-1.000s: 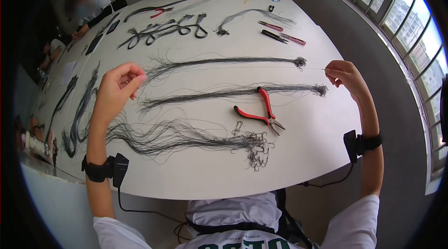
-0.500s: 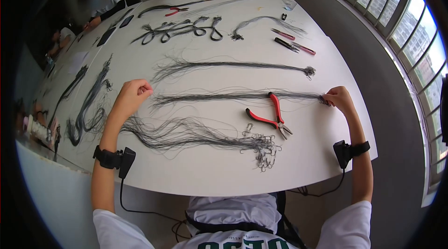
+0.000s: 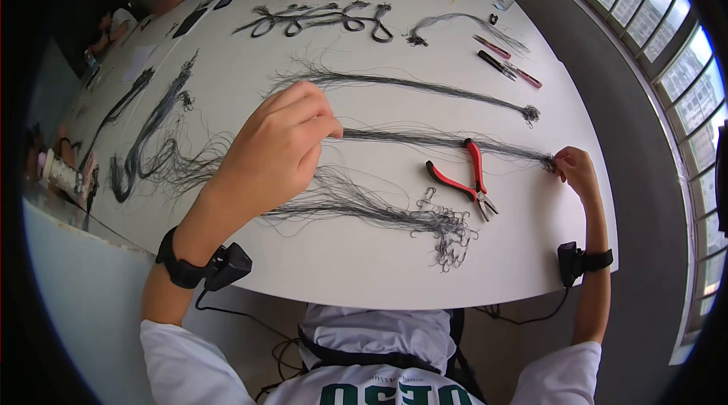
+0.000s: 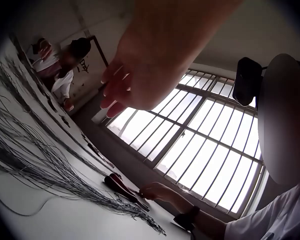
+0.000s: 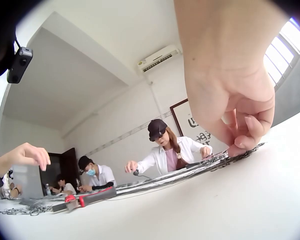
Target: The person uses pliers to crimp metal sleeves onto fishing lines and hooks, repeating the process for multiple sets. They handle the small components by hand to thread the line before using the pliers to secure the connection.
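Bundles of thin dark fishing line with hooks at one end lie on the white table. My right hand (image 3: 578, 171) pinches at the cluster of fishing hooks (image 3: 549, 163) ending the middle bundle (image 3: 402, 136). The right wrist view shows its thumb and fingertips down on the hooks (image 5: 235, 159). My left hand (image 3: 280, 143) hovers over the left part of that bundle, overlapping it in the head view. Its fingers hang loosely bent, and in the right wrist view the left hand (image 5: 27, 156) appears with nothing in it. Red-handled pliers (image 3: 476, 177) lie partly across the middle bundle.
Nearer me lies a looser bundle (image 3: 356, 204) with large hooks; another bundle (image 3: 432, 88) lies beyond. Cutters (image 3: 497, 64) are at the right, looped bundles (image 3: 318, 23) farther back. Other people sit around the table, one reaching over its far edge. Barred windows line the right.
My right hand has come down from holding a thin line stretched in the air to the middle bundle's hooks. My left hand has moved right, over the bundles.
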`<control>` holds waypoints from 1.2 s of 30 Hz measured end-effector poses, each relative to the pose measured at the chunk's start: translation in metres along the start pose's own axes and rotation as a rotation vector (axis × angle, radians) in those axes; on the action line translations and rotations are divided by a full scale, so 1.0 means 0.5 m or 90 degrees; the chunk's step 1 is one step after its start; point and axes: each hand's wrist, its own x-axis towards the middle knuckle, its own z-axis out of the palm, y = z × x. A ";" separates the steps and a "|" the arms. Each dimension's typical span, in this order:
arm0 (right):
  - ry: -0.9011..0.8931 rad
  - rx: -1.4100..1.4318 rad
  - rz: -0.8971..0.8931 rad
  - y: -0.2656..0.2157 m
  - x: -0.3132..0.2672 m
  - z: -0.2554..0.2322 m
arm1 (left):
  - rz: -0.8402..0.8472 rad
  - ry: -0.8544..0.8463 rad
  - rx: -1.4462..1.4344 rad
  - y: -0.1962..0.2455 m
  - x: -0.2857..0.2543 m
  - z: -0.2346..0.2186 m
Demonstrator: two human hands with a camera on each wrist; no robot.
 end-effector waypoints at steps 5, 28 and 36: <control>0.014 0.011 -0.039 -0.004 -0.009 0.000 | 0.032 -0.032 -0.022 -0.018 -0.004 0.053; -0.141 -0.112 -0.601 -0.284 -0.105 0.112 | 0.075 -0.253 -0.250 -0.003 0.034 0.178; -0.189 -0.129 -0.737 -0.302 -0.102 0.205 | 0.030 -0.250 -0.320 -0.011 0.028 0.186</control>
